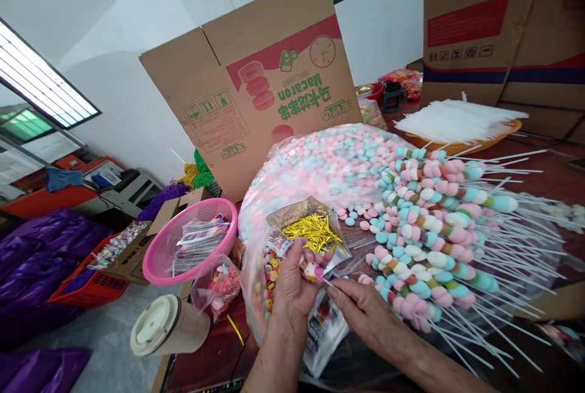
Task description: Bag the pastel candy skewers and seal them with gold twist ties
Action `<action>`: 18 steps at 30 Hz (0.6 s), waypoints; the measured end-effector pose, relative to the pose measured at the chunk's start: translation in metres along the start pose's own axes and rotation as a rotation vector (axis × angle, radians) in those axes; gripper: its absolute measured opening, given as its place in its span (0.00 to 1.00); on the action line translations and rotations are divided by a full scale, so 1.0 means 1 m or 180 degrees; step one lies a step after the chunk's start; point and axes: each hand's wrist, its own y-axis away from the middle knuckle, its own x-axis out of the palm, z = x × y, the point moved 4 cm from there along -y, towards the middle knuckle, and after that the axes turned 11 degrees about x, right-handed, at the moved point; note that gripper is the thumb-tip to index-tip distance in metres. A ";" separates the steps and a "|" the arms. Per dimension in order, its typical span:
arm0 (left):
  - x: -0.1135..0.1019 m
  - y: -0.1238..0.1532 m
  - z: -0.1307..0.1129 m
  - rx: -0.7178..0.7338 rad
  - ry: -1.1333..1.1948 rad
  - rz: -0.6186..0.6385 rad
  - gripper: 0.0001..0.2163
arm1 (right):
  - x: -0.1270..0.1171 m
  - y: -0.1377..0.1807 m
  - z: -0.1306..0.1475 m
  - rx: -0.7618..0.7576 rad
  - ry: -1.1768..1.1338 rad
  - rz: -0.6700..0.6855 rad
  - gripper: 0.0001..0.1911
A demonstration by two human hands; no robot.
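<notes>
My left hand [295,283] is closed round a small pink-and-white candy piece [313,272], held up just in front of a bag of gold twist ties [314,232]. My right hand [361,308] pinches the end of a thin white stick whose tip meets that candy piece. Under both hands lies a clear bag of printed wrappers [322,335]. To the right a pile of finished skewers [434,240] of pink, blue and white marshmallow discs lies on the dark table [562,180], sticks pointing right.
A large clear bag of loose pink and blue discs [320,164] sits behind, before an open cardboard box [256,85]. A pink basket [183,250], a lidded paper cup [167,323] and small candy bags stand left. A tray of white sticks [461,122] is far right.
</notes>
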 end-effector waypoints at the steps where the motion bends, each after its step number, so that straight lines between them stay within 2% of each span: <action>1: 0.001 -0.002 -0.003 0.0087 0.0051 -0.0058 0.08 | 0.001 0.002 0.001 -0.0050 0.0075 -0.0009 0.19; 4: 0.004 0.003 0.008 0.0128 0.0036 -0.0105 0.13 | 0.006 0.003 0.005 -0.0291 0.0469 -0.0151 0.19; 8: 0.003 0.031 0.046 -0.0267 -0.0529 0.0157 0.16 | 0.009 -0.006 0.005 -0.0258 0.0805 -0.0592 0.17; 10: -0.005 0.046 0.047 -0.0266 -0.1026 0.0438 0.16 | 0.006 -0.010 0.003 -0.0263 0.0849 -0.0542 0.16; 12: -0.014 0.055 0.026 -0.0090 -0.1762 0.0875 0.11 | -0.003 -0.010 0.001 -0.0297 0.0872 -0.0346 0.17; 13: -0.020 0.055 0.008 0.0146 -0.2123 0.1035 0.07 | -0.010 -0.009 0.002 -0.0302 0.0916 -0.0254 0.18; 15: -0.030 0.049 -0.036 0.0891 -0.2753 0.0934 0.02 | -0.025 -0.006 0.007 -0.0319 0.1051 -0.0123 0.20; 17: -0.035 0.039 -0.071 0.1690 -0.3358 0.0780 0.15 | -0.036 -0.003 0.017 -0.0362 0.1143 0.0023 0.21; 18: -0.034 0.035 -0.077 0.1848 -0.3547 0.0962 0.20 | -0.039 -0.002 0.023 -0.0382 0.1144 0.0121 0.21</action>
